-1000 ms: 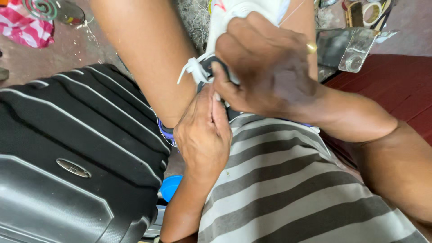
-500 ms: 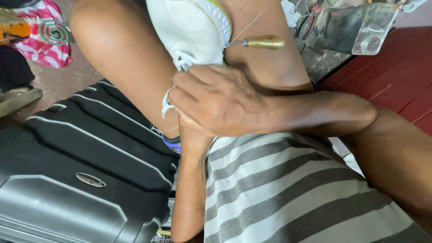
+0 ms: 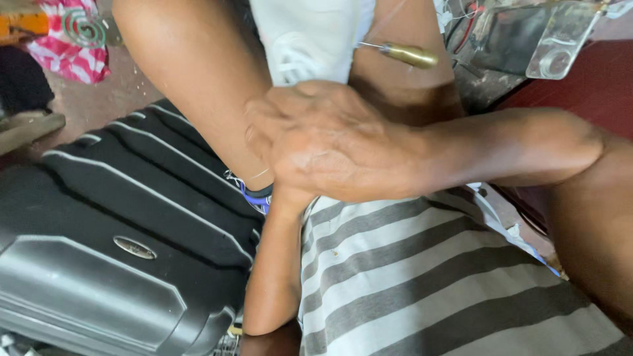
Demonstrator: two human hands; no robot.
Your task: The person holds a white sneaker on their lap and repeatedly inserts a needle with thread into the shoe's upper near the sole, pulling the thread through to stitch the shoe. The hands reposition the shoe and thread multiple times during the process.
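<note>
**Inspector A:** Since the earlier frames we record that the right hand [image 3: 330, 148] has come down off the white shoe [image 3: 310, 39] and now lies flat across the left wrist. The awl with the brass-coloured handle [image 3: 409, 55], absent a second ago, now stands stuck in the shoe with nobody holding it.

**Inspector B:** We agree. The right hand is spread wide and grips nothing. The left hand [image 3: 280, 198] is hidden beneath it, so we cannot tell how it is set.

**Inspector A:** The shoe sits high in view between the bare legs, above both hands. We judge stitching paused, as the tool is left unattended.

**Inspector B:** The black suitcase [image 3: 112, 217] lies beside the striped cloth [image 3: 422, 277].
</note>
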